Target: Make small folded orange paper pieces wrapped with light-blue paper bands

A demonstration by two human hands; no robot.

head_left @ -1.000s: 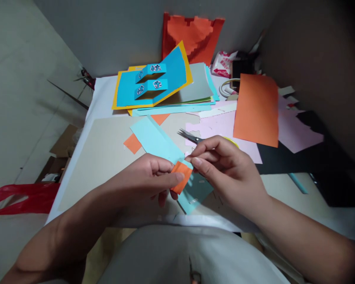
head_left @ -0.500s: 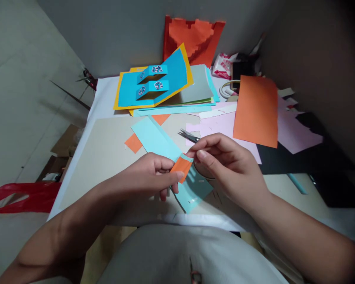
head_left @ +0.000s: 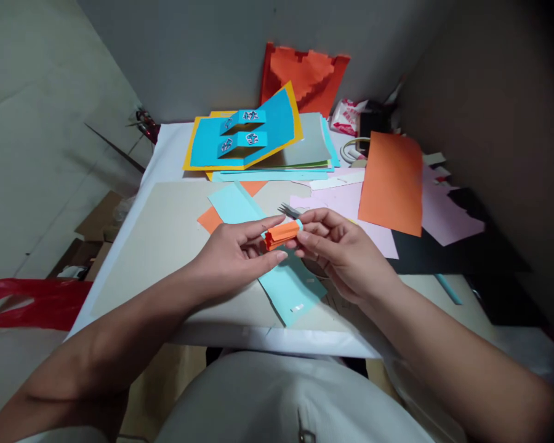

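A small folded orange paper [head_left: 281, 232] with a light-blue edge is held between both hands above the table, its pleated end facing left. My left hand [head_left: 233, 249] grips that left end between thumb and fingers. At the light-blue right end, the thumb and fingers of my right hand [head_left: 339, 246] pinch the paper. Just behind the right hand show the blades of small scissors [head_left: 289, 211]; their handles are mostly hidden. Beneath the hands a light-blue paper strip [head_left: 293, 292] lies slantwise, with small whitish pieces on it.
A blue and yellow pop-up card [head_left: 203, 144] rests on stacked papers at the back. An orange sheet [head_left: 391, 184], pink paper [head_left: 455, 212] and black paper [head_left: 471, 255] lie to the right. A red card [head_left: 305, 74] leans against the wall. A red bag [head_left: 41, 307] hangs left.
The orange paper has turned from a flat, slanted piece to a nearly level one showing its folds. My left hand has moved up, and my right fingers have closed on the right end.
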